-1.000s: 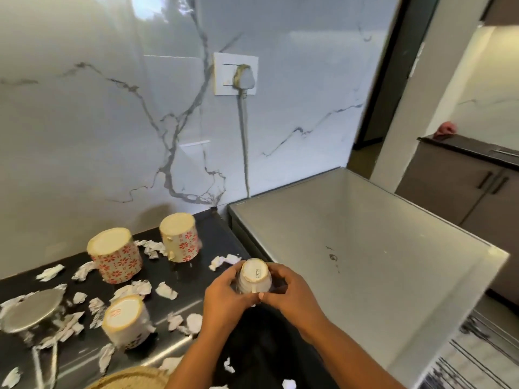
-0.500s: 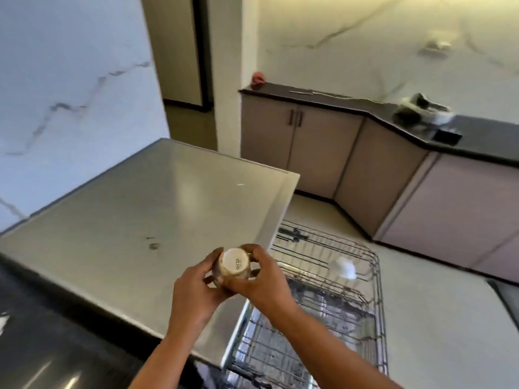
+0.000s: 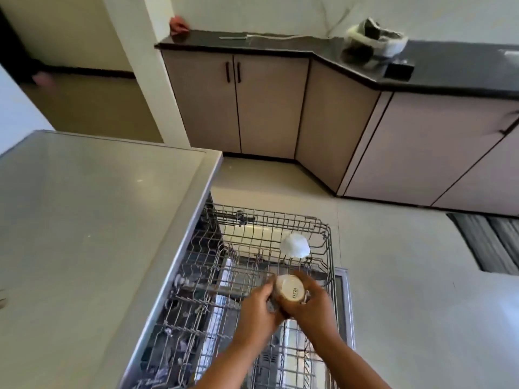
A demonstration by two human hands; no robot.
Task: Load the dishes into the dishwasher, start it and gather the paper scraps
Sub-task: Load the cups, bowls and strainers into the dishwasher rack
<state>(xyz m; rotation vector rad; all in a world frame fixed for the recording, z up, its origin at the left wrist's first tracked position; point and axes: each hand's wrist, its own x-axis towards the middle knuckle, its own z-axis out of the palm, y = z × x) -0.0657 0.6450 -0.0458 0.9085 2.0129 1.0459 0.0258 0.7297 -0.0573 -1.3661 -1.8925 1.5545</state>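
Note:
Both hands hold one small cream cup (image 3: 290, 289) upside down, its base with dark lettering facing me. My left hand (image 3: 259, 307) wraps its left side and my right hand (image 3: 311, 307) its right side. The cup hangs over the pulled-out wire upper rack (image 3: 252, 262) of the dishwasher. A white upturned cup (image 3: 295, 245) stands in the rack's far right corner. The grey top of the dishwasher (image 3: 84, 220) fills the left. No paper scraps are in view.
Beige cabinets (image 3: 252, 102) under a black countertop (image 3: 421, 74) run along the far wall and to the right. A grey-white bundle (image 3: 373, 43) and a pink cloth (image 3: 178, 25) lie on that countertop. Pale floor (image 3: 393, 276) lies right of the rack.
The view has swung right, away from the scrap-littered counter and patterned mugs. Both hands have carried the cup off the dishwasher top and out over the open rack.

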